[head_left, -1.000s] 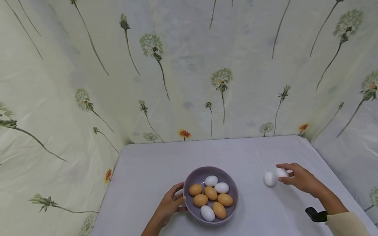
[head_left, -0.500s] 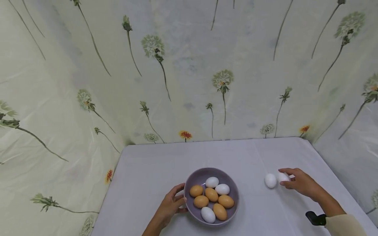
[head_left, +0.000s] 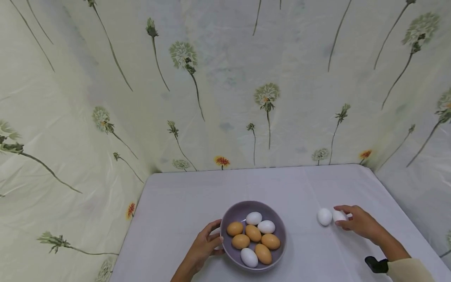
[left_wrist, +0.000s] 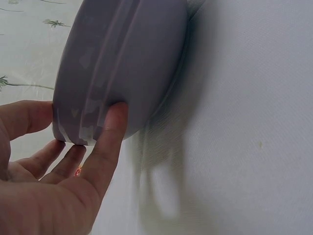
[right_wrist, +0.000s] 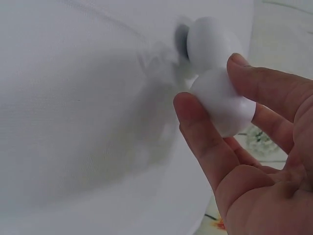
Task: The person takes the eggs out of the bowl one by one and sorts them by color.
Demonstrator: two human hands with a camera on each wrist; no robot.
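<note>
A purple bowl (head_left: 253, 264) stands on the table, holding several brown eggs (head_left: 253, 233) and white eggs (head_left: 249, 257). At its left side my left hand (head_left: 205, 243) grips the wall, fingertips against the outside in the left wrist view. Off to the right, my right hand (head_left: 361, 223) pinches a white egg (right_wrist: 222, 102) between thumb and fingers. Another white egg (head_left: 324, 217) rests on the cloth just left of it; the two look to be touching or nearly so. Part of the held egg is hidden by the fingers.
A white cloth (head_left: 183, 199) covers the table. Behind it and along both sides hangs a pale curtain (head_left: 225, 98) printed with dandelions. A black strap piece (head_left: 376, 264) shows by the right wrist, beside a beige sleeve (head_left: 408, 270).
My right hand has lowered slightly toward me with the white egg still pinched, beside the other white egg. The left hand and the bowl keep their places; the head view shifts a little.
</note>
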